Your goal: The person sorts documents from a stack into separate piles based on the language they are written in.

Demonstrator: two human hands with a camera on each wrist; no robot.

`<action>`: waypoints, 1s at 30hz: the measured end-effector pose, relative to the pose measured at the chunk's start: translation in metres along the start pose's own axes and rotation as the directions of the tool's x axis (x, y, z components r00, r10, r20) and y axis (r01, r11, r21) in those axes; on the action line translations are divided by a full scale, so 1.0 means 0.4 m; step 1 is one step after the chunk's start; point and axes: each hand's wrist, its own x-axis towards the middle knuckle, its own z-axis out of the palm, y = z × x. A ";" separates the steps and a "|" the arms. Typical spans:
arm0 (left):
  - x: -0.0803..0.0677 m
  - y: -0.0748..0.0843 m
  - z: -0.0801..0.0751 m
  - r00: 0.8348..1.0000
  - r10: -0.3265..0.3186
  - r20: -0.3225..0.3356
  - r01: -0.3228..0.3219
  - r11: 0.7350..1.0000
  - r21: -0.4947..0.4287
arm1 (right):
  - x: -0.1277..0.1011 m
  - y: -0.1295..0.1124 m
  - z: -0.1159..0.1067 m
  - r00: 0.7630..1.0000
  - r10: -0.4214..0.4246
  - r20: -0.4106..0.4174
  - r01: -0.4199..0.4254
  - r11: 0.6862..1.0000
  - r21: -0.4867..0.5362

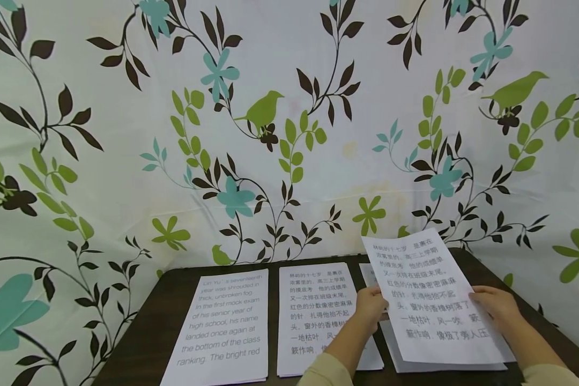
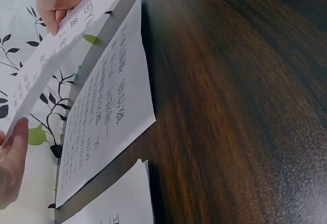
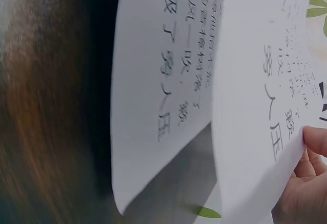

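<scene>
Both hands hold up a white sheet of paper [image 1: 427, 300] printed with Chinese text, tilted above the table. My left hand [image 1: 370, 304] grips its left edge, and my right hand [image 1: 499, 306] pinches the right edge. In the right wrist view the thumb and fingers of the right hand [image 3: 306, 193] close on the sheet's margin [image 3: 250, 147]. Beneath the raised sheet lies another printed sheet [image 2: 110, 99], partly hidden in the head view. The left wrist view shows the left hand [image 2: 13, 165] only in part, at the frame's edge.
A page of English text [image 1: 224, 327] lies at the left on the dark wooden table [image 1: 145, 343]. Beside it, in the middle, is a stack of Chinese-text pages [image 1: 313, 300], partly covered by the left forearm. A patterned cloth [image 1: 289, 134] with leaves and birds hangs behind the table.
</scene>
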 end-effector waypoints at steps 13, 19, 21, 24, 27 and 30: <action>0.000 -0.034 -0.019 0.995 -0.076 0.059 0.076 0.997 0.009 | 0.017 0.045 0.030 0.999 -0.018 -0.036 0.018 1.000 -0.006; -0.009 -0.055 -0.023 0.986 -0.134 0.104 0.131 0.991 0.032 | 0.021 0.061 0.041 1.000 0.007 -0.030 -0.006 1.000 0.016; -0.010 -0.061 -0.026 0.983 -0.151 0.108 0.147 0.988 0.048 | 0.021 0.066 0.042 1.000 -0.008 -0.019 0.008 1.000 0.023; -0.009 -0.068 -0.033 0.979 -0.176 0.099 0.169 0.983 0.076 | 0.020 0.073 0.043 0.999 -0.032 0.013 0.032 0.999 0.010; -0.009 -0.071 -0.038 0.977 -0.192 0.098 0.183 0.979 0.093 | 0.020 0.078 0.045 0.997 -0.060 0.039 0.061 0.998 -0.024; -0.012 -0.072 -0.040 0.973 -0.202 0.110 0.188 0.975 0.119 | 0.023 0.084 0.047 0.997 -0.067 0.042 0.070 0.996 -0.054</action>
